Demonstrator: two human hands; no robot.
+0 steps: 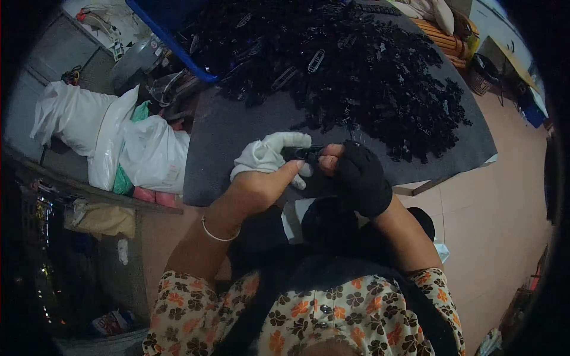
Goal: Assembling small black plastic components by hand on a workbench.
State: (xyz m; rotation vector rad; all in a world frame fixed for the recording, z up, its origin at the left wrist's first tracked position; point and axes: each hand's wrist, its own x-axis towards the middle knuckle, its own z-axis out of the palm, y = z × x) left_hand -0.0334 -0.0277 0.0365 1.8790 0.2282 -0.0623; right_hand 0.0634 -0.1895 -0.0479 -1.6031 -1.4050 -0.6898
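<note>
Left hand (265, 159) and right hand (363, 178) pinch a black part (307, 155), probably steadying it, the pile (356, 74) at one o'clock.

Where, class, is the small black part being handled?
In the head view, the small black part is just right of centre, between the left hand and right hand, nearer the wearer than the dark pile on the table.

Left glove (261, 155) white; right glove (363, 178) black; held part (308, 155) black; shirt (341, 302) cream, orange-brown floral.
</note>
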